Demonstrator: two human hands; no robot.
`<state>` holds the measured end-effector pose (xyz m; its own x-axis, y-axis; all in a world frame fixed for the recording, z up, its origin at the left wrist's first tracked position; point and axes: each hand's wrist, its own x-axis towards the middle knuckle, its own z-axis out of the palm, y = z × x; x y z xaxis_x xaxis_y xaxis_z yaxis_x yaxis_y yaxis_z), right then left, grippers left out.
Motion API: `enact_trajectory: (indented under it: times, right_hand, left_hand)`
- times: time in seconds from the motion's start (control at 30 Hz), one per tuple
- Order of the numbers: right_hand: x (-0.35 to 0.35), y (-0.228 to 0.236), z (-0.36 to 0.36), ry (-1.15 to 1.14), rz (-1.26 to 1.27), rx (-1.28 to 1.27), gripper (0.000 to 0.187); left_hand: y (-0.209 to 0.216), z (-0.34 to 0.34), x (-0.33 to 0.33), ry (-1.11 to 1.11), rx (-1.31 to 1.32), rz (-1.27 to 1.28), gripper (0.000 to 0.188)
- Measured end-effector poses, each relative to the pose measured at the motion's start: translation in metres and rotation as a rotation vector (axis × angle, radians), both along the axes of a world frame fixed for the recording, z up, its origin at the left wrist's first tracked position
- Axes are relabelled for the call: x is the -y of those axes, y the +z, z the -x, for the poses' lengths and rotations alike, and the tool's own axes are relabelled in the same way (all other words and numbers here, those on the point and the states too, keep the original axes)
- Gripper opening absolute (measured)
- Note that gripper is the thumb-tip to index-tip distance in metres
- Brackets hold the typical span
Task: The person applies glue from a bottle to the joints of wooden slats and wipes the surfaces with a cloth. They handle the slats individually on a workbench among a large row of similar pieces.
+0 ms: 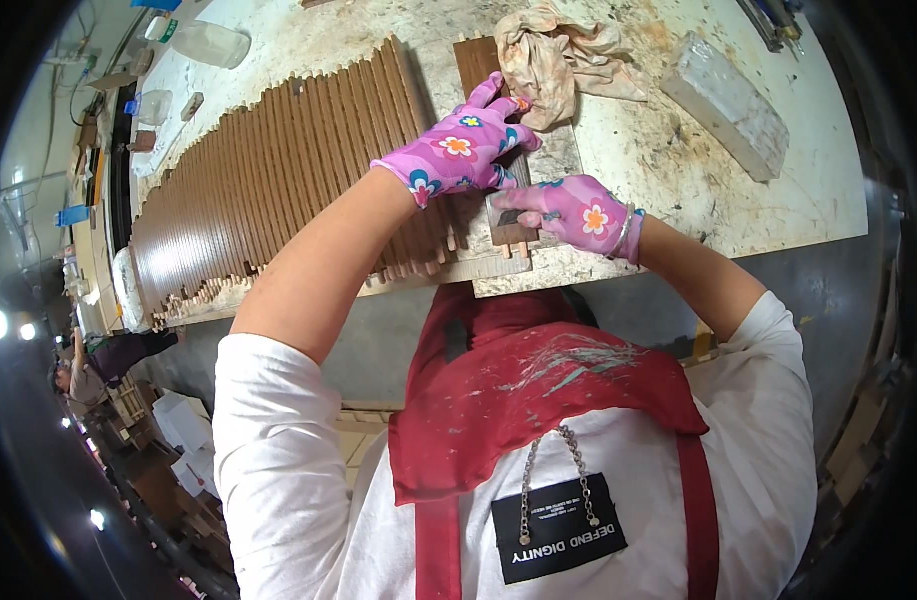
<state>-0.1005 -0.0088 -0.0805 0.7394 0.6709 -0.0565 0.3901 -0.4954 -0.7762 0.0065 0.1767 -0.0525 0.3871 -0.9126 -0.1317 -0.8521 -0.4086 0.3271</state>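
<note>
A dark brown wooden slat (479, 65) with pale dowel pegs at its ends lies lengthwise in front of me on the worktable. Across its middle rests my left hand (464, 145) in a pink flowered glove, open, with the fingers spread. My right hand (589, 218), gloved alike, is closed with its fingertips on a small dark pad (509, 214) against the slat's near part. Just beyond my left fingertips a crumpled, stained cloth (544, 70) partly covers the slat's far end. The gloves hide the slat's middle.
Many similar brown slats (309, 170) stand packed side by side at the left. A whitish wrapped block (729, 105) lies at the right, with metal tools (774, 22) beyond it. Clear plastic bottles (211, 45) stand far left. The worktable's near edge (669, 268) runs before my red apron.
</note>
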Motion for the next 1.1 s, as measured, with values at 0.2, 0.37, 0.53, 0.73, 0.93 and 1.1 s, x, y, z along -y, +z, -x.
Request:
enact_trajectory:
  times: [0.2,0.37,0.53,0.73,0.93,1.1]
  right_hand:
    - [0.002,0.01,0.005,-0.021,0.055,-0.169,0.053]
    - [0.001,0.002,0.006,0.004,0.106,-0.012,0.05]
    - [0.0,0.017,0.001,0.037,0.182,-0.037,0.049]
    - [0.011,0.014,-0.001,0.026,-0.024,-0.043,0.04]
    - [0.02,0.014,0.011,-0.583,-0.735,-0.766,0.04]
    - [0.018,-0.008,0.028,-0.904,-0.804,-0.684,0.043]
  left_hand:
    - [0.002,0.001,-0.002,-0.02,0.005,0.019,0.053]
    - [-0.001,0.001,-0.001,-0.017,-0.008,0.006,0.051]
    - [-0.003,-0.001,0.0,-0.013,-0.014,0.018,0.052]
    - [0.011,0.004,0.003,-0.02,0.015,-0.003,0.055]
    - [0.005,0.0,-0.003,0.017,-0.016,0.011,0.061]
    - [0.017,0.007,-0.009,0.008,0.012,0.09,0.057]
